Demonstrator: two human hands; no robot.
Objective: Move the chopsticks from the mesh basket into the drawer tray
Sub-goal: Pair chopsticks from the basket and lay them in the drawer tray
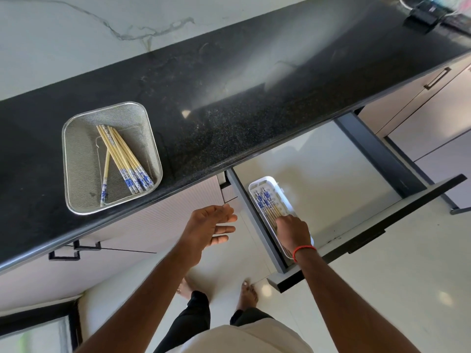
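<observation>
A steel mesh basket sits on the black counter at the left, holding several bamboo chopsticks with blue-and-white ends. Below the counter a drawer stands pulled out. A white tray lies along its left side with several chopsticks in it. My right hand rests inside the tray, fingers down on the near ends of those chopsticks. My left hand hovers in front of the cabinet face, below the counter edge, palm up and fingers apart, holding nothing.
The black counter runs diagonally across the view, with a dark device at its far right. The dark drawer front juts out to my right. Cabinet handles sit below the counter. My bare feet stand on pale floor tiles.
</observation>
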